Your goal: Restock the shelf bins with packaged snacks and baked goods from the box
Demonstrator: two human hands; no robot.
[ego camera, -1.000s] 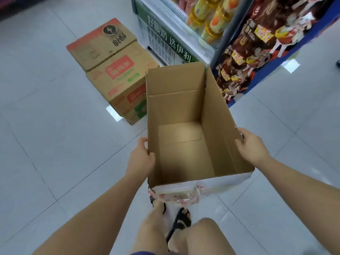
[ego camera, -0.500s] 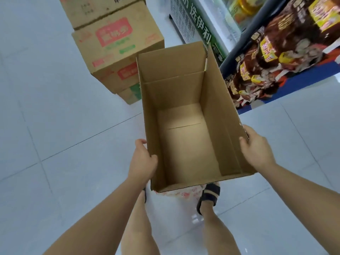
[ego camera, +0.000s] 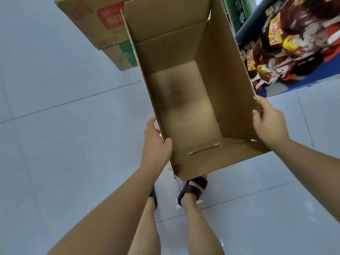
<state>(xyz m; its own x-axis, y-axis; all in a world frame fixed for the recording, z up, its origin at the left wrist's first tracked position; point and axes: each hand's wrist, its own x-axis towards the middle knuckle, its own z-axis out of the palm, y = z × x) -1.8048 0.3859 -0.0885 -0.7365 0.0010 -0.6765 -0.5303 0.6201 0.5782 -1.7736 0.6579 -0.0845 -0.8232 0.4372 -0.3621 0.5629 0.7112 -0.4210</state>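
An open brown cardboard box [ego camera: 185, 100] fills the middle of the view, held off the floor, and nothing lies inside it. My left hand [ego camera: 156, 144] grips its left wall near the close corner, thumb over the rim. My right hand [ego camera: 268, 122] grips the right wall near its close end, fingers curled over the edge. To the right, a low blue shelf bin [ego camera: 303, 78] holds brown and yellow snack packets [ego camera: 287, 43].
Closed printed cartons [ego camera: 103, 24] are stacked on the floor behind the box at upper left. A green-fronted cooler base [ego camera: 237, 11] stands at the top right. My sandalled feet [ego camera: 193, 188] stand on pale floor tiles [ego camera: 55, 144] just under the box.
The box has come closer to me and higher in view, still gripped by both hands. The cartons and the shelf have slid toward the top of the view as I walk forward.
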